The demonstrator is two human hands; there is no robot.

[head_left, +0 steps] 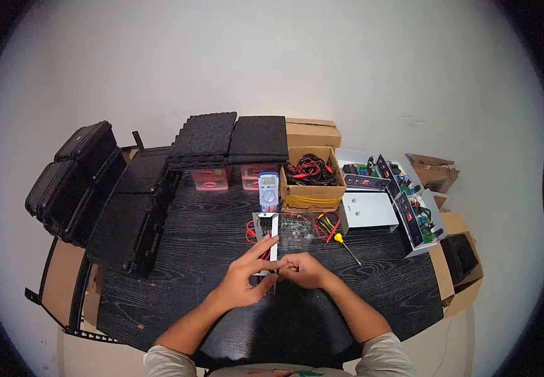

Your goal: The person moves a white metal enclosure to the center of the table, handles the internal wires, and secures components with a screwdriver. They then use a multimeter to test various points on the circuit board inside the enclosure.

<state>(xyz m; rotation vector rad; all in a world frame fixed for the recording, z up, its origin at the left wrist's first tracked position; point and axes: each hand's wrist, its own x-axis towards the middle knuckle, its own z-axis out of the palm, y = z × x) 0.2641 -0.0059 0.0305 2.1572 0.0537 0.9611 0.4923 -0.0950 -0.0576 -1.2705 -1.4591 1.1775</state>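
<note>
Near the table's middle, my left hand (242, 280) grips a narrow white panel (274, 227) that stands on edge, its fingers along the side and its thumb near the lower end. My right hand (304, 271) is closed in a pinch at the panel's lower end, touching my left fingertips. Whatever lies between those right fingers is hidden. Just beyond the panel stands a blue and grey multimeter (269, 193). Red wire (251, 232) loops out at the panel's left. Small loose metal parts (297, 227) lie to its right.
A yellow-handled screwdriver (347, 248) lies on the right. Behind it are a white metal box (368, 210), open units with circuit boards (419, 217) and a carton of test leads (312, 198). Black cases (127, 229) fill the left; black foam sheets (258, 138) lie on red boxes (211, 179).
</note>
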